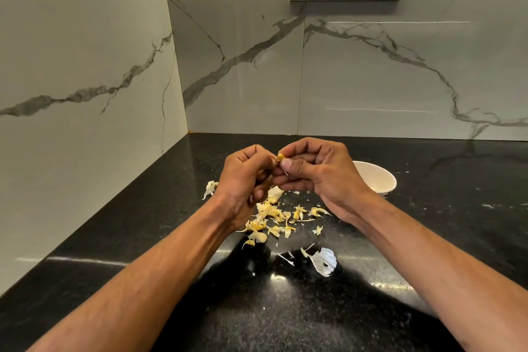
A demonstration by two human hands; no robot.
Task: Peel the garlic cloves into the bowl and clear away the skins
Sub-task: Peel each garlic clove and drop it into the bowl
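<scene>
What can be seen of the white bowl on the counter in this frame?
The white bowl is small and round, plain and smooth, ceramic by its look, with a dark mark low on its outer wall. It stands upright on the black counter, right of the scattered garlic skins and apart from them. The right hand hides its left part, so only the right rim, some inner wall and the outer side show. Its contents cannot be seen. Whether the hand touches it cannot be told.
</scene>
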